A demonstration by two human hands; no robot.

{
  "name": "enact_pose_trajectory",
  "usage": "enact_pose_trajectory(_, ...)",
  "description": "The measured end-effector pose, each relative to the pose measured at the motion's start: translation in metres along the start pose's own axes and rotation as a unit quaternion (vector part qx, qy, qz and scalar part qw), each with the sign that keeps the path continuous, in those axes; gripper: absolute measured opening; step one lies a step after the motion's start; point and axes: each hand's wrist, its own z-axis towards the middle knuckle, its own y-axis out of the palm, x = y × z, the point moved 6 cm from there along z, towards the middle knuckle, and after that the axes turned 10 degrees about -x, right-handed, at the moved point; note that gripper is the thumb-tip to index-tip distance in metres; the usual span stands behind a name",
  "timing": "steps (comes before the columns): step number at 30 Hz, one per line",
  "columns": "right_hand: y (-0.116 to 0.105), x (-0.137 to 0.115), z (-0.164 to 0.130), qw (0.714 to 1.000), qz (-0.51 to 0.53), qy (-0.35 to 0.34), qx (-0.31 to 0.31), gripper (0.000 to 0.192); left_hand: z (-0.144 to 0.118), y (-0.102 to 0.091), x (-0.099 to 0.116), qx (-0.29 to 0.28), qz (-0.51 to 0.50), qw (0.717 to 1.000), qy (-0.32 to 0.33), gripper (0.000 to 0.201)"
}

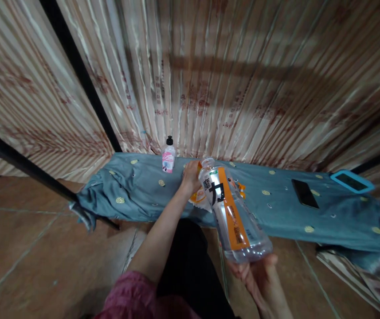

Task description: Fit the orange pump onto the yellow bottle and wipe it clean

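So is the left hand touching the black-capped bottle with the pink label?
Apart: the head view shows teal cloth between the left hand and pink-labelled bottle.

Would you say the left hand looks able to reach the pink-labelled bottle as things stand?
Probably yes: the left hand is near the pink-labelled bottle, with nothing visible between them, though the hand's fingertips are hidden and may be occupied.

The clear bottle [232, 208] — orange-labelled — is held tilted in midair.
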Motion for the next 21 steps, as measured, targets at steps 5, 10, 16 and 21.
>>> enact_pose_trajectory(5,0.006,-0.003,0.001,1.0,-0.007,0.007,-0.005,0.059,-0.002,0.003,-0.002,-0.024,0.005,1.0,-0.005,0.034)
enact_pose_trajectory(10,0.019,-0.007,-0.005,0.997,-0.012,0.003,0.073,0.063,-0.003,0.004,-0.003,-0.026,0.003,1.0,-0.008,0.036)
enact_pose_trajectory(16,0.027,-0.008,-0.005,0.996,0.01,-0.007,0.089,0.063,0.0,0.006,-0.003,-0.025,0.0,0.999,-0.026,0.027)
enact_pose_trajectory(21,0.025,-0.012,-0.006,0.997,-0.017,0.008,0.08,0.06,0.001,0.004,0.002,-0.021,-0.012,0.999,-0.022,0.024)
